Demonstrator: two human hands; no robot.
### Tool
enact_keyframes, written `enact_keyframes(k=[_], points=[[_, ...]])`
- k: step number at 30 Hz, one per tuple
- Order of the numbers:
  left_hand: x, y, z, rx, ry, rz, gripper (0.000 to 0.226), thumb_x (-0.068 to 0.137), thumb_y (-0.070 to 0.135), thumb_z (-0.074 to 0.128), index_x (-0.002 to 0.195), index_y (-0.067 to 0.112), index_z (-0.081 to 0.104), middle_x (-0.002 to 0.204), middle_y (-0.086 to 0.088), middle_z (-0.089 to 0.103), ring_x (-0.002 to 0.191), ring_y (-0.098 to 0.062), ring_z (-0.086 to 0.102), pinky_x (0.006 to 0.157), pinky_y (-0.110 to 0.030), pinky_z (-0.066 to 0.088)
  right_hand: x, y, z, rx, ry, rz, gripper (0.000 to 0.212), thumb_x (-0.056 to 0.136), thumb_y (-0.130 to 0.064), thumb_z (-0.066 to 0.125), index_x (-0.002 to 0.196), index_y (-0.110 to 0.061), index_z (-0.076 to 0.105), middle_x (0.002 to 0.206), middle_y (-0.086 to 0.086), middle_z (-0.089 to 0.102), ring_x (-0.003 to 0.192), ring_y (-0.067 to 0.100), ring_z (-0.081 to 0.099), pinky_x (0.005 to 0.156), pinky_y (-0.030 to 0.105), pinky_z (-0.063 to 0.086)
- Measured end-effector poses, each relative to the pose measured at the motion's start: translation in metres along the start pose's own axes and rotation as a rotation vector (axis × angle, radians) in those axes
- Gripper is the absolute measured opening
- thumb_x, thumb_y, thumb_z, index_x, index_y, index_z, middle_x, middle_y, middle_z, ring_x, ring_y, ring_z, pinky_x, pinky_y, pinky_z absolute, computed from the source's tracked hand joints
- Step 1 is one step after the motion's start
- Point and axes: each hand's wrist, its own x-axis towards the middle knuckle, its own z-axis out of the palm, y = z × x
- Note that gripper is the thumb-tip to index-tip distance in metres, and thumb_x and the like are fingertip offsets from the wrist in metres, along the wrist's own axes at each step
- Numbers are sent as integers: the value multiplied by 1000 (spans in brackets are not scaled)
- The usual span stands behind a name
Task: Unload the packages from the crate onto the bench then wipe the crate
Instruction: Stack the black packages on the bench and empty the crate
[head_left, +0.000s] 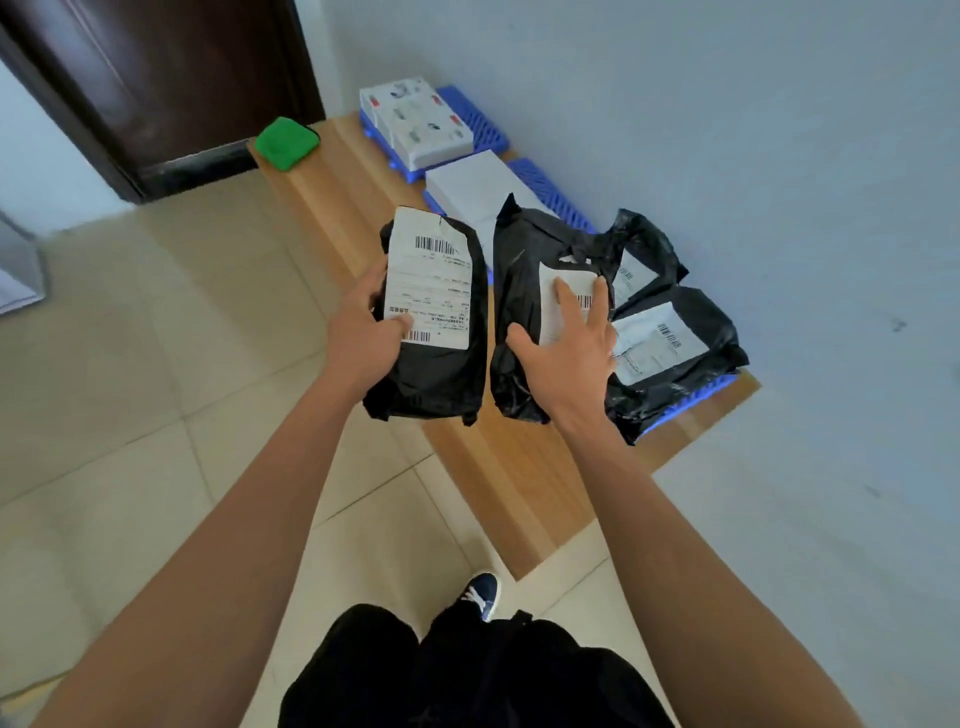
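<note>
Black plastic mailer with a white label (434, 317) is gripped in the left hand (363, 325) above the wooden bench (332, 208) edge, while the right hand (566, 348) – fingers spread flat, not closed – presses on a second black mailer (524, 291) beside the blue slatted crate (540, 187), likely about to lift it.

**Soft daylight, wide-angle warp**

Even, diffuse light fills the scene, cool on the wall (727, 104) and warmer on the floor tiles (130, 364). Shadows are faint. The black package wrap (431, 374) shows mild sheen. Overall focus is slightly soft; label print is unreadable. Straight lines bow toward the edges, forearms stretched.
</note>
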Motion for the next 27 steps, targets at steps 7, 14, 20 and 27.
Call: enact_keyframes(k=[7, 14, 20, 27], points=[[77, 48, 83, 15, -301, 111, 69, 90, -1, 54, 141, 47, 50, 127, 18, 65, 119, -4, 59, 94, -30, 54, 45, 46, -42, -28, 122, 237, 77, 80, -62, 61, 150, -39, 37, 168, -13, 3, 149, 32, 19, 113, 64, 23], [143, 68, 166, 76, -512, 196, 67, 90, -1, 53, 142, 41, 49, 130, 15, 64, 122, -11, 58, 96, -34, 54, 68, 79, -54, -97, 231, 480, 76, 81, -62, 61, 150, -40, 36, 168, -11, 4, 148, 33, 17, 113, 61, 25], [193, 77, 219, 111, -758, 224, 67, 93, -5, 56, 143, 38, 49, 120, 22, 61, 103, 11, 57, 73, -3, 45, 93, 76, -44, -139, 289, 684, 73, 83, -60, 61, 149, -46, 36, 169, -8, 2, 146, 35, 22, 112, 62, 28], [234, 78, 260, 163, -907, 247, 64, 92, -3, 56, 140, 39, 51, 114, 25, 62, 102, 12, 59, 84, -11, 50, 117, 79, -25, -178, 309, 882, 75, 85, -58, 60, 153, -47, 29, 169, -5, -4, 146, 38, 20, 110, 60, 29]])
